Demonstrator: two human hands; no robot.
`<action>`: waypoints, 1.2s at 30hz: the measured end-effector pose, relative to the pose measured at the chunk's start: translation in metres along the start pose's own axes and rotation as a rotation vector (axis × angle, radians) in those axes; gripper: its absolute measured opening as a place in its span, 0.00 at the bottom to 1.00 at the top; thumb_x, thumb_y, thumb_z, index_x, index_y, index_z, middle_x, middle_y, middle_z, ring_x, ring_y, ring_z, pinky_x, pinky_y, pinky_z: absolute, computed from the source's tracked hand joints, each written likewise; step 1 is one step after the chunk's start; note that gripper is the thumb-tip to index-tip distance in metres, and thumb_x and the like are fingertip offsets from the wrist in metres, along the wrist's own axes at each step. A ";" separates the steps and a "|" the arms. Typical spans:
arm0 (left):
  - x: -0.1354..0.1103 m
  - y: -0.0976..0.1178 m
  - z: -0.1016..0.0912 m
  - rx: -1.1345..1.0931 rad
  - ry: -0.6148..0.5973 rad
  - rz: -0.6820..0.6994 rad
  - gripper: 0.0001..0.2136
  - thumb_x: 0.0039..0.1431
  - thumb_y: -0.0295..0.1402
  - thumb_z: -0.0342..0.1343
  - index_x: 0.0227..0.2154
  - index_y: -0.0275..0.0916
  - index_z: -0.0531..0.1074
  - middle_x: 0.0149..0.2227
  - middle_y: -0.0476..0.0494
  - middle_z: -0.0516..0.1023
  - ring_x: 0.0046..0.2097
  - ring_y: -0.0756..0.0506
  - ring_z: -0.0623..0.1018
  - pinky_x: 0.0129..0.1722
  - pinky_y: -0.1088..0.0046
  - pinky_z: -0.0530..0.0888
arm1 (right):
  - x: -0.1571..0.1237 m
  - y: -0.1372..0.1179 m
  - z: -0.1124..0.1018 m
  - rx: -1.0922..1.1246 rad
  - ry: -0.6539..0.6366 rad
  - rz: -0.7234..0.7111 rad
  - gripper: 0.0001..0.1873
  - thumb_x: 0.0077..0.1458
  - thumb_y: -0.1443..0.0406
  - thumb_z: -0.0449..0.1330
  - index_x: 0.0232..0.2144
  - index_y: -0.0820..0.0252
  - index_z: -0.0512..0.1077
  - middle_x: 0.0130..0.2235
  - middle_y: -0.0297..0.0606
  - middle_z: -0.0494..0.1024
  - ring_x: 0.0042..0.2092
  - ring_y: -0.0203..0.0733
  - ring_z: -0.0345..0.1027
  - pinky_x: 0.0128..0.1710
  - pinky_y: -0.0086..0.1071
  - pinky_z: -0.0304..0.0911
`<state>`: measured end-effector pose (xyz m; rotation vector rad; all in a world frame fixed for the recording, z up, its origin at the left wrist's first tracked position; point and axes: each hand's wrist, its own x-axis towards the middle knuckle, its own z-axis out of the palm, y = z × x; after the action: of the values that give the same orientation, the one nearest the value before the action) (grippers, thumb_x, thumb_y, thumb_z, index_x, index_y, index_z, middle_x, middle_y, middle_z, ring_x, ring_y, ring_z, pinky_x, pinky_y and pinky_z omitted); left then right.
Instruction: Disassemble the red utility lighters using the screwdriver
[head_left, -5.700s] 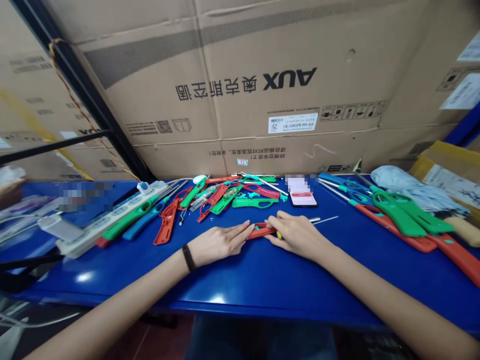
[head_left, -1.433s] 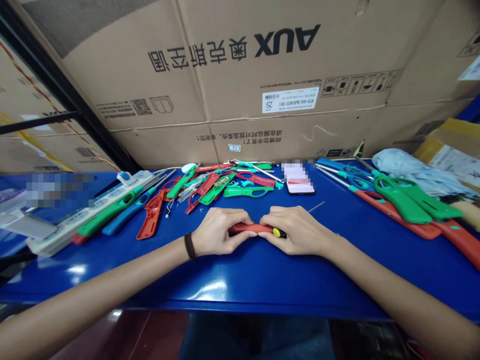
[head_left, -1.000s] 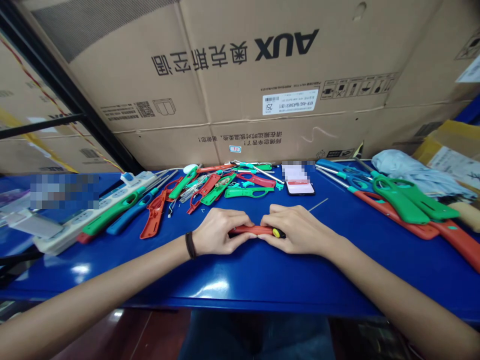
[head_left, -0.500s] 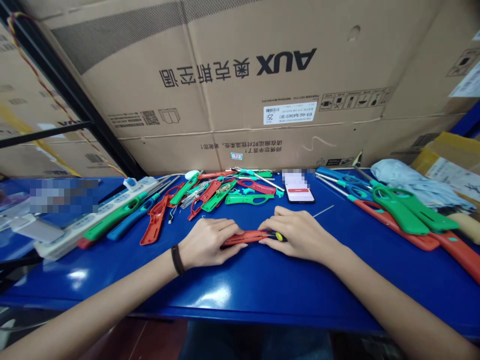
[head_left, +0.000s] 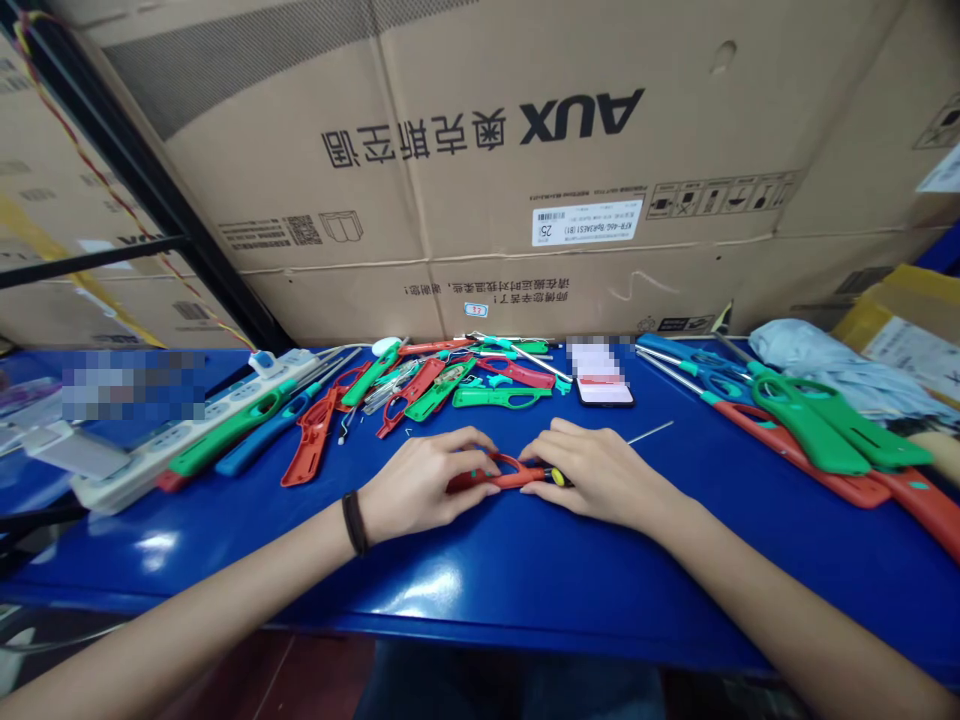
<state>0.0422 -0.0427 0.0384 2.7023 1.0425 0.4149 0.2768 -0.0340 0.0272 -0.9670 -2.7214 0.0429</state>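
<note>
My left hand (head_left: 429,475) is closed around the handle of a red gas lighter (head_left: 513,480), whose oval trigger loop shows between my hands. At the lighter's front end, the fingers of my right hand (head_left: 600,468) are closed. They also hold a screwdriver (head_left: 556,477); its black and yellow handle end sticks out towards the lighter. A thin metal shaft, apparently the screwdriver's, emerges beyond the right knuckles. My right palm hides the middle of the tool. Both hands are low over the blue table (head_left: 420,590).
Behind my hands lie loose red and green lighter shells (head_left: 501,398) and small parts. A phone (head_left: 602,392) lies at the back. Whole lighters (head_left: 810,425) are piled right, by a light blue cloth (head_left: 832,365). Left are more lighters and a power strip (head_left: 187,435). A large carton (head_left: 450,220) stands behind.
The red lighter has been turned in my hands, so its trigger loop now faces up into view. My left fingers have shifted slightly on the handle.
</note>
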 end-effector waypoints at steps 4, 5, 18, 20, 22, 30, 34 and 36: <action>-0.012 -0.001 0.002 0.018 0.020 -0.012 0.14 0.57 0.32 0.54 0.46 0.42 0.71 0.49 0.44 0.73 0.46 0.46 0.76 0.46 0.71 0.73 | 0.004 -0.004 0.007 -0.005 0.048 -0.065 0.11 0.60 0.58 0.53 0.41 0.58 0.69 0.42 0.37 0.74 0.42 0.40 0.65 0.28 0.29 0.57; -0.014 -0.002 0.004 0.021 0.029 -0.012 0.14 0.57 0.32 0.54 0.46 0.41 0.71 0.48 0.43 0.74 0.46 0.46 0.76 0.46 0.71 0.73 | 0.005 -0.006 0.009 -0.016 0.046 -0.072 0.12 0.61 0.58 0.52 0.39 0.58 0.69 0.41 0.37 0.74 0.41 0.39 0.65 0.27 0.29 0.56; -0.010 0.000 0.002 -0.037 0.021 -0.132 0.16 0.54 0.31 0.58 0.47 0.42 0.71 0.39 0.47 0.79 0.38 0.46 0.78 0.37 0.75 0.72 | 0.008 -0.007 0.012 -0.044 0.101 -0.016 0.16 0.64 0.59 0.47 0.38 0.60 0.72 0.32 0.37 0.75 0.35 0.37 0.66 0.23 0.28 0.49; -0.009 -0.002 0.002 -0.062 0.022 -0.133 0.17 0.54 0.32 0.58 0.48 0.43 0.70 0.40 0.48 0.79 0.39 0.46 0.78 0.38 0.75 0.72 | 0.008 -0.007 0.012 -0.044 0.116 -0.010 0.16 0.64 0.59 0.48 0.38 0.60 0.72 0.32 0.37 0.75 0.35 0.37 0.66 0.23 0.28 0.50; -0.008 -0.004 0.003 -0.105 0.027 -0.147 0.18 0.54 0.33 0.59 0.49 0.45 0.70 0.43 0.49 0.78 0.41 0.46 0.78 0.40 0.74 0.72 | 0.008 -0.006 0.012 -0.060 0.136 -0.022 0.16 0.64 0.60 0.47 0.39 0.61 0.73 0.31 0.38 0.75 0.34 0.37 0.67 0.23 0.28 0.51; 0.006 -0.003 0.002 -0.095 -0.014 -0.192 0.21 0.49 0.41 0.63 0.47 0.48 0.70 0.38 0.53 0.79 0.38 0.46 0.79 0.34 0.75 0.72 | 0.007 0.000 0.006 -0.016 0.235 0.026 0.15 0.63 0.60 0.50 0.39 0.58 0.75 0.29 0.36 0.73 0.33 0.36 0.67 0.26 0.27 0.57; 0.007 -0.003 -0.001 -0.028 0.045 -0.092 0.35 0.44 0.45 0.65 0.56 0.46 0.62 0.52 0.43 0.72 0.51 0.40 0.73 0.48 0.63 0.70 | 0.000 0.011 -0.002 0.012 0.254 0.122 0.13 0.61 0.59 0.52 0.36 0.56 0.74 0.31 0.36 0.73 0.32 0.35 0.68 0.27 0.26 0.59; 0.006 -0.005 -0.004 -0.013 0.099 0.004 0.41 0.41 0.48 0.66 0.58 0.43 0.57 0.59 0.37 0.62 0.58 0.37 0.64 0.56 0.56 0.63 | -0.004 0.019 -0.004 -0.039 0.266 0.177 0.13 0.61 0.58 0.52 0.36 0.56 0.74 0.33 0.36 0.74 0.31 0.35 0.69 0.27 0.26 0.58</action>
<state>0.0422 -0.0348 0.0416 2.6977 1.0556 0.5589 0.2921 -0.0221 0.0282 -1.1345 -2.3991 -0.0993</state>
